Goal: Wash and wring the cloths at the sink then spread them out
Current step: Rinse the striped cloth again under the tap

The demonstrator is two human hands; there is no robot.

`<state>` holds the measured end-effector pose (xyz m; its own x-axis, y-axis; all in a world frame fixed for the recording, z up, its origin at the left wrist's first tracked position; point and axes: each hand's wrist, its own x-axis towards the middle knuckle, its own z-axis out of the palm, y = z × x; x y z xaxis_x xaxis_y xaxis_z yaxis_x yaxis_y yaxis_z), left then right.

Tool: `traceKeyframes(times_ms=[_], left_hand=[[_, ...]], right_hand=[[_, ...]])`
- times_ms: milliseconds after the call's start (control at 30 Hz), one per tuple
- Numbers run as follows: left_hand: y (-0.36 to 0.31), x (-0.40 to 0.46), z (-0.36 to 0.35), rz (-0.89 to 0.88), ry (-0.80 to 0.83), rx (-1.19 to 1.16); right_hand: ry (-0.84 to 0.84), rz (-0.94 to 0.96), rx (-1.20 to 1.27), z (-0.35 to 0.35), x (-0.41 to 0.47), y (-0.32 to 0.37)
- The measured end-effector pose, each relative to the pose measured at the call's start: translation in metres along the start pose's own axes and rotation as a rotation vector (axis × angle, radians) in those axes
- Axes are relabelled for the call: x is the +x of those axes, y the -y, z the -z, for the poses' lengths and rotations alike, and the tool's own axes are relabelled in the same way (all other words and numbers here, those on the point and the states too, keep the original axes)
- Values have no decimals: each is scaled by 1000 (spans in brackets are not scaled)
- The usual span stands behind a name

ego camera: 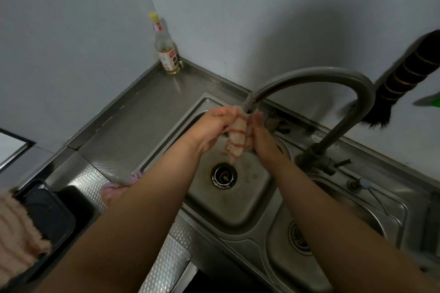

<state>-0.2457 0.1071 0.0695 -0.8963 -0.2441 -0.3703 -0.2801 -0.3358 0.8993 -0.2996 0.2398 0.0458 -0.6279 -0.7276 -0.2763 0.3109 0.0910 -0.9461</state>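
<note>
While both bare forearms reach over the steel sink, this is how things lie:
Cloth: pale pink cloth with red stripes (pixel 239 137), bunched and hanging over the left basin, just under the spout
Left hand: left hand (pixel 215 126) curled round the cloth's upper part
Right hand: right hand (pixel 262 135) pressed against the cloth's other side, fingers wrapped on it
Tap: curved grey metal tap (pixel 333 78) arching above both hands
Sink: stainless steel double sink (pixel 250 207), round drain (pixel 223 175) below the cloth
Counter: pink-purple cloth (pixel 114 191) beside the left forearm; striped pink towel (pixel 16 233) over a black tray (pixel 57 216)
Corner: clear glass bottle with yellow cap (pixel 165 47)
</note>
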Motion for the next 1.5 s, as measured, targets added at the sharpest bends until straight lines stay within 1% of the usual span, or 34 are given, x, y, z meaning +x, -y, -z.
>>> traceKeyframes(times_ms=[100, 167, 233, 267, 333, 367, 433, 500, 533, 567, 600, 633, 700, 767, 800, 833, 900, 933, 967, 1000, 1033, 1067, 1133, 1200, 1267, 1333, 1367, 1433, 1500], left_hand=[[-1, 0, -8, 1, 25, -155], [-2, 0, -13, 11, 21, -227], [-4, 2, -10, -7, -40, -212], [-5, 3, -6, -26, -87, -166], [-6, 5, 6, -45, -195, -16], [-7, 4, 13, -35, -249, 86], [-6, 0, 26, 41, -312, 350], [1, -2, 31, 127, -354, 650], [5, -3, 30, 115, -385, 784], [10, -2, 28, 59, -388, 844], [14, 0, 26, -17, -330, 801], [17, 1, 24, -59, -256, 673], [14, -4, 17, -14, -132, 449], [15, -5, 11, 50, -63, 377], [19, -1, 7, 69, -60, 338], [24, 5, 3, 93, -98, 267], [26, 13, -14, 236, -260, -12], [25, 16, -20, 320, -307, -170], [25, 18, -24, 380, -325, -306], [22, 17, -29, 413, -319, -390], [19, 16, -35, 403, -319, -427], [16, 13, -41, 365, -323, -419], [15, 9, -52, 304, -324, -302], [14, 6, -59, 305, -279, -201], [17, 10, -57, 371, -297, -127], [20, 6, -54, 437, -323, -24], [22, 4, -55, 435, -325, 22], [28, 1, -55, 427, -355, 49], [30, -1, -54, 450, -349, 34]], right_hand=[[49, 11, 12, -5, -3, -4], [78, -23, 10, -8, -6, -9], [133, -98, 45, -9, -6, -16], [150, -153, 66, -9, -5, -16], [97, -296, 65, -4, -2, -15], [50, -330, 24, 1, 0, -12], [1, -297, -220, 12, 2, -2], [78, -216, -521, 15, 3, 14], [128, -204, -580, 12, 3, 20], [153, -211, -581, 8, 4, 25], [152, -223, -553, 5, 7, 28], [129, -239, -511, 5, 11, 30], [73, -305, -396, 12, 19, 34], [-13, -350, -377, 26, 29, 36], [-57, -343, -395, 32, 34, 37], [-88, -324, -402, 35, 38, 37], [-136, -307, -406, 30, 41, 36], [-146, -295, -393, 23, 38, 35], [-143, -263, -339, 15, 34, 31], [-126, -208, -249, 5, 30, 25], [-111, -133, -190, -3, 27, 17], [-101, -48, -195, -10, 22, 12], [-128, 110, -259, -19, 13, 10], [-268, 187, -299, -20, 11, 17], [-385, 152, -333, -20, 16, 24], [-441, 69, -355, -21, 27, 26], [-452, 35, -357, -21, 34, 24], [-480, -10, -272, -23, 42, 23], [-519, -67, -140, -23, 52, 22]])
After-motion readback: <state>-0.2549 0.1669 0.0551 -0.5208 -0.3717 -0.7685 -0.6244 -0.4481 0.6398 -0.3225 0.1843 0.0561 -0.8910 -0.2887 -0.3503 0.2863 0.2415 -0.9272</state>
